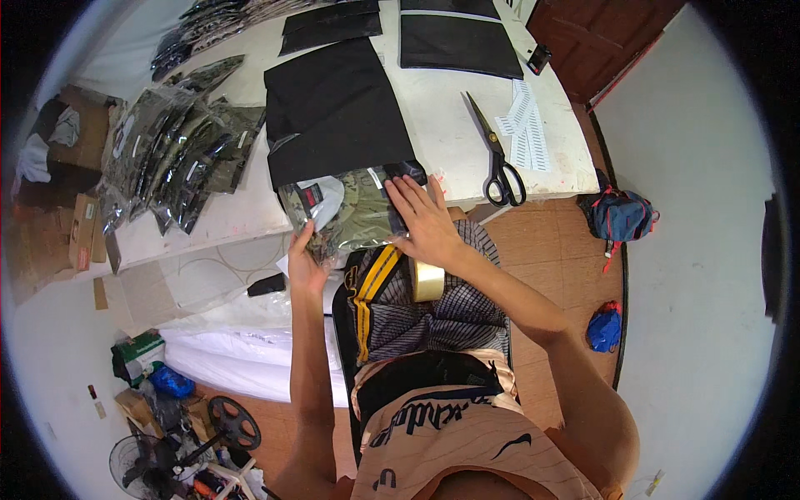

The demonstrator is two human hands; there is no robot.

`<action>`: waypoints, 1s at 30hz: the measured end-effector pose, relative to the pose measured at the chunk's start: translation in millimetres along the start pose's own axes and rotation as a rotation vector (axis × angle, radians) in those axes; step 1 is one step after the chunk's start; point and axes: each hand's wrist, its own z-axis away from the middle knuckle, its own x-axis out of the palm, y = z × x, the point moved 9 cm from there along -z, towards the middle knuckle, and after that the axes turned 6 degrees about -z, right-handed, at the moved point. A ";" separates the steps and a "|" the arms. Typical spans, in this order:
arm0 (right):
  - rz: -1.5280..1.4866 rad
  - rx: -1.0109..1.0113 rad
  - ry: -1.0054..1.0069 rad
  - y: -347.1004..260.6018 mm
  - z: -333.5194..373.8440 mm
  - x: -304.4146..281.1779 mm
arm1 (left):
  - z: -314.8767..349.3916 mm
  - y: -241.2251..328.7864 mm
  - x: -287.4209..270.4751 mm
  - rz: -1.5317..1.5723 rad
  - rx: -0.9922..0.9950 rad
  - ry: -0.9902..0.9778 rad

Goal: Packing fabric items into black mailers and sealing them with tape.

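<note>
A camouflage garment in a clear plastic bag (358, 212) lies at the table's near edge, partly over black cloth (333, 117). My left hand (307, 265) grips the bag's near left corner, thumb on top and the other fingers mostly hidden. Across the bag's right side my right hand (429, 225) rests flat with its fingers stretched out. A roll of yellowish tape (428, 282) sits on my lap, just below the right hand. Black-handled scissors (497, 158) lie to the right, blades pointing away from me.
Several bagged camouflage garments (179, 158) overlap at the table's left. Black folded pieces (458, 43) lie at the far side, near printed label strips (525, 129) and a small black object (540, 58). On the floor are a backpack (621, 217), a blue bag (604, 327) and a fan (142, 467).
</note>
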 end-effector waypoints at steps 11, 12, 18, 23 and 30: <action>-0.089 0.019 0.077 25.7 12.4 -13.1 | -10.4 21.3 28.6 -0.201 -0.010 0.022; -0.092 0.016 0.078 24.0 11.8 -12.1 | -13.4 23.0 27.9 -0.222 -0.001 0.019; -0.084 0.017 0.171 27.4 13.3 -21.6 | -21.5 20.4 58.1 -0.333 0.006 0.023; -0.122 0.040 0.204 31.0 17.3 -22.2 | -35.9 23.6 56.4 -0.397 0.048 -0.027; -0.177 0.094 0.257 36.5 21.4 -28.5 | -50.4 15.4 77.3 -0.364 0.028 -0.013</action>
